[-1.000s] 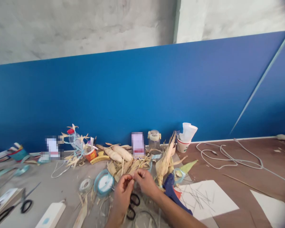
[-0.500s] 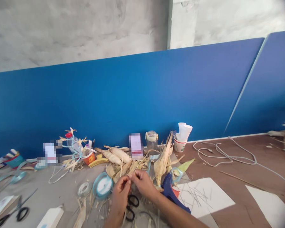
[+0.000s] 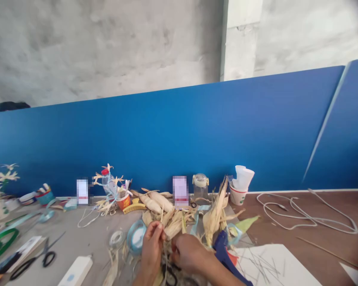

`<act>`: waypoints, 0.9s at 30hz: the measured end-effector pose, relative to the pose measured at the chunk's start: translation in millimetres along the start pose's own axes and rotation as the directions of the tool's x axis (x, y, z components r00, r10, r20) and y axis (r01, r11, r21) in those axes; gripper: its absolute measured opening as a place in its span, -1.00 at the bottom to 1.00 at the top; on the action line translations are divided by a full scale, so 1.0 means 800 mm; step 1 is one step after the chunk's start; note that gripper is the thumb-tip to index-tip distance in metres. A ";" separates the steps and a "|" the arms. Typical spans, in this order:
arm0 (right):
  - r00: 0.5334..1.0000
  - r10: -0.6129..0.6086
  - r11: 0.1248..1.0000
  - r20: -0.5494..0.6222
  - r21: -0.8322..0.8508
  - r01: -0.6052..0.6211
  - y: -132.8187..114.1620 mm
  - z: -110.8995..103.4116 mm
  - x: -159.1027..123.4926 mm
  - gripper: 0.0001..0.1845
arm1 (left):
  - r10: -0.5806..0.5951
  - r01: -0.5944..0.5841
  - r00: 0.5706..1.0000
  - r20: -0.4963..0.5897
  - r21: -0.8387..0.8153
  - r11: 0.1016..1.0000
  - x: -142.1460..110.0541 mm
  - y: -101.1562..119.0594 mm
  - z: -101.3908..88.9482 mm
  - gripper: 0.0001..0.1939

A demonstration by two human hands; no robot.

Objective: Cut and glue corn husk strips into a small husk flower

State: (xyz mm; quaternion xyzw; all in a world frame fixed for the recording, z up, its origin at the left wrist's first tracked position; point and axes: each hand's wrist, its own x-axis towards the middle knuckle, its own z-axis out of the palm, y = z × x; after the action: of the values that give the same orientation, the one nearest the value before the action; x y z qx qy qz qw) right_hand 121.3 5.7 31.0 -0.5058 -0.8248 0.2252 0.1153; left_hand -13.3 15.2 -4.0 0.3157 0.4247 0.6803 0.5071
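Note:
My left hand (image 3: 152, 244) is closed in a pinch on a thin pale strip (image 3: 162, 214), which looks like corn husk and points upward from the fingertips. Just to its right, my right hand (image 3: 189, 252) is curled with the fingers pointing down; what they hold, if anything, is hidden. Beneath the hands lie black-handled scissors (image 3: 172, 278), partly covered. Dried corn husks (image 3: 174, 224) are heaped right behind the hands. A light-blue ribbon roll (image 3: 131, 238) sits by my left hand, and a dark blue glue gun (image 3: 220, 248) lies to the right of my right hand.
White paper (image 3: 286, 254) with thin wires lies at the right, below a white cable (image 3: 304, 220). Along the blue partition (image 3: 179, 131) stand a paper cup (image 3: 238, 195), a clear jar (image 3: 200, 188) and an orange cup (image 3: 124, 201). More scissors (image 3: 49, 259) lie left.
My hands were together at the fingertips; now they are apart, the right one lower and turned down. The view has shifted left and up, showing more of the table's left end.

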 end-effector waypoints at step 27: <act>0.994 -0.098 0.903 0.045 -0.416 0.108 -0.020 0.029 0.007 -0.53 | -0.062 0.064 0.993 0.103 -0.024 0.998 0.002 -0.001 -0.002 -0.67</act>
State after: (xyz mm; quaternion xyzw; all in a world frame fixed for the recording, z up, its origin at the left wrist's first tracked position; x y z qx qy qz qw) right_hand 96.5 -1.5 18.7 -0.4720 -0.8805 0.0431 0.0069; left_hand -15.1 16.6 -5.5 0.3296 0.3984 0.6526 0.5538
